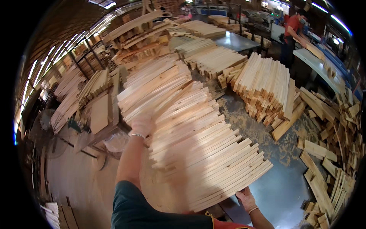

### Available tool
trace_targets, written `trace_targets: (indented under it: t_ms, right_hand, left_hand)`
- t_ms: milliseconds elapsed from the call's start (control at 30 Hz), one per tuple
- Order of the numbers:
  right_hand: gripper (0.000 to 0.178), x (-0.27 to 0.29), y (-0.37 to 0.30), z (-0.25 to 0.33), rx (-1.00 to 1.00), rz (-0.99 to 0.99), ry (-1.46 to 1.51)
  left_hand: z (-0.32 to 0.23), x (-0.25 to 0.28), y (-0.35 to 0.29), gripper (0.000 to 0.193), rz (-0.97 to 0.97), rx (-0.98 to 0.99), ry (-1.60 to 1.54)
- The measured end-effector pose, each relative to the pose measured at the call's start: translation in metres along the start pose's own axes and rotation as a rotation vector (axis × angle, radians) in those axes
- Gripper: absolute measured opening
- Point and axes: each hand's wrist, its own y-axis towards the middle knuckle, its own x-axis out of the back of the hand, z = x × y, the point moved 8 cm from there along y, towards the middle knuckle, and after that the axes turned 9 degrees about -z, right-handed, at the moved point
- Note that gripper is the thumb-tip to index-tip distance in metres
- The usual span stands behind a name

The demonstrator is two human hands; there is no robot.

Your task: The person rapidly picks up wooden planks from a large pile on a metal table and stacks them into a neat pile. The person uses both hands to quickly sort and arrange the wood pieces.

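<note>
A long row of pale wooden strips point(202, 152) lies side by side in front of me, running away toward the upper left. My left hand point(143, 124), gloved and slightly blurred, is closed at the strips' left ends. From it a darker wooden strip point(173, 99) slants up to the right across the row. Close to my body, my gloved right hand point(246, 199) touches the near strip by its right end. Its thumb and fingers are apart, and part of the fingers is hidden by the wood.
Right of the row, a stack of wooden strips point(265, 84) stands on a dark, sawdust-strewn metal table point(280, 164). Offcuts point(324, 183) pile up at the far right. Beyond, a person in red point(292, 30) works at a machine table point(310, 61). A fan point(47, 131) stands left.
</note>
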Motion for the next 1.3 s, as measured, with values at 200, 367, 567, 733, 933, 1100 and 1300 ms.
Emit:
trace_targets:
  t_ms: [200, 367, 567, 733, 933, 1100, 1300]
  right_hand:
    - [0.087, -0.003, -0.012, 0.023, -0.028, 0.019, -0.008]
    - [0.083, -0.026, -0.032, 0.056, -0.174, -0.016, -0.005]
    - [0.077, -0.023, -0.024, 0.024, -0.107, -0.119, 0.081]
    - [0.079, -0.029, -0.035, 0.046, -0.127, -0.071, 0.272]
    - [0.090, 0.042, -0.024, 0.036, 0.125, -0.227, -0.012]
    - [0.094, 0.090, 0.003, 0.037, 0.099, -0.218, -0.278]
    - [0.093, 0.083, 0.013, 0.057, 0.051, -0.140, -0.486]
  left_hand:
    - [0.067, -0.063, 0.053, 0.074, -0.045, -0.015, 0.141]
    - [0.093, -0.088, -0.015, 0.080, -0.523, 0.298, -0.078]
    - [0.044, -0.202, -0.255, 0.070, -0.116, 1.249, -1.501]
    - [-0.033, -0.234, -0.333, 0.062, 0.410, 1.373, -2.147]
    - [-0.111, -0.160, -0.394, 0.039, 0.843, 0.134, -1.159]
    - [-0.208, -0.127, -0.299, 0.043, 0.674, -0.011, -0.637]
    - [-0.309, -0.147, -0.275, 0.076, 0.603, -0.058, -0.647]
